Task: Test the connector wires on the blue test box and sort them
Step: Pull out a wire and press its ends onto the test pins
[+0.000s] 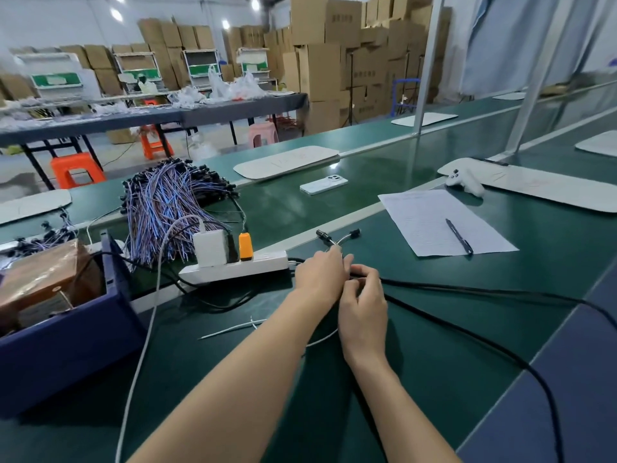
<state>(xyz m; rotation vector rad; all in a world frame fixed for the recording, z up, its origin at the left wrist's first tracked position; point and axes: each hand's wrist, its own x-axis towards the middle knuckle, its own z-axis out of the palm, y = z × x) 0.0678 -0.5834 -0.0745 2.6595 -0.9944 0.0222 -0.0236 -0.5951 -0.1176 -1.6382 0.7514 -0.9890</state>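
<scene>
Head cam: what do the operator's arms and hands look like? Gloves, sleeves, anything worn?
Both bare. The left hand and right hand wear no gloves; no rings, watch or wrist strap show. The left forearm and right forearm are uncovered down to the frame's bottom edge, so no sleeve is in view.

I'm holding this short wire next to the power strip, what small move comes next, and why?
Probably bring one black plug of the short looped connector wire down to the thick black cable that the right hand grips: the left hand pinches the wire, and both plugs stick up unconnected.
</scene>
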